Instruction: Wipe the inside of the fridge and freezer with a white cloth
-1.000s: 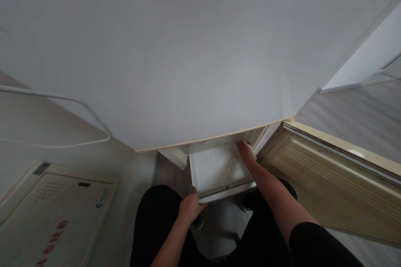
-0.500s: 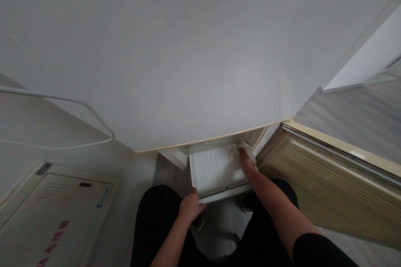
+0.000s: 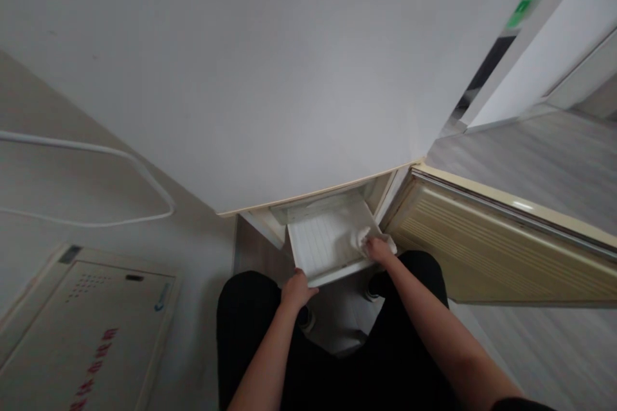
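Note:
A white ribbed drawer [image 3: 321,244] is pulled out from the bottom of a white fridge [image 3: 270,77]. My left hand [image 3: 295,291] grips the drawer's front left corner, fingers curled over the rim. My right hand [image 3: 378,248] rests at the drawer's near right corner, pressed on a white cloth [image 3: 362,237] that lies against the drawer floor. My black-clad legs show below both arms.
The fridge's open door [image 3: 501,244], cream with a ribbed inner face, stands to the right. A white cable [image 3: 144,173] runs along the wall at left. A pale panel with red lettering [image 3: 91,327] sits at lower left. Grey wood-look floor spreads at right.
My right hand has drawn the cloth from the drawer's back right toward its near right corner. The view has tilted, so everything sits a little higher. The left hand keeps its hold.

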The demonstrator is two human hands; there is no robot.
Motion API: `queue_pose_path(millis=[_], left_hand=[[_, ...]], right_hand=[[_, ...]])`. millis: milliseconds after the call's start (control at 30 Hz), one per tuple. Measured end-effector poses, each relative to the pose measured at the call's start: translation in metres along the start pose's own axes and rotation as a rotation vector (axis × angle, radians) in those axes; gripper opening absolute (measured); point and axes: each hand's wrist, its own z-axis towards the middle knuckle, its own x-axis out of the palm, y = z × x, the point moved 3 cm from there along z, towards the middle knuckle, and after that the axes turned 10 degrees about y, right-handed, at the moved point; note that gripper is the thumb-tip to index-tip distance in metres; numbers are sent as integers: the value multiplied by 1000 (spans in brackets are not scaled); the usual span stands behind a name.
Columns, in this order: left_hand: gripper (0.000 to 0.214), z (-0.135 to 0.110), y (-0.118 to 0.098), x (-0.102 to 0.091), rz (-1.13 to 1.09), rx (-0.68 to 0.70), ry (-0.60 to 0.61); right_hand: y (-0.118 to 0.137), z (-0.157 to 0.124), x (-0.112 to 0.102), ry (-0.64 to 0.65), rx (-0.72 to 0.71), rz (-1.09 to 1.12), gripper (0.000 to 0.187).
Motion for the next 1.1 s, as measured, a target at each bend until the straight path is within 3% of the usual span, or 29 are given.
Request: queue_pose_path(millis=[133, 233, 300, 433, 567, 667, 833, 967, 1100], left_hand=[[80, -2, 3, -1, 10, 67, -6], [55, -4, 3, -5, -1, 98, -20], [52, -6, 4, -8, -9, 106, -46], [47, -13, 7, -11, -16, 96, -99], [40, -21, 11, -8, -7, 73, -121], [42, -21, 11, -4, 5, 68, -115], [44, -15, 7, -2, 36, 61, -90], [40, -13, 2, -1, 69, 59, -58], [37, -13, -1, 1, 94, 81, -11]], right_hand=[[23, -39, 12, -81, -55, 34, 40], [66, -62, 44, -109, -172, 33, 33], [103, -74, 72, -151, -308, 30, 29], [173, -82, 127, -193, -552, 35, 40], [205, -78, 153, -163, -623, 25, 58], [197, -76, 152, -157, -688, 4, 59], [155, -72, 135, -214, -701, 46, 43], [113, -63, 110, -261, -517, 102, 27], [60, -50, 72, -329, -193, 117, 35]])
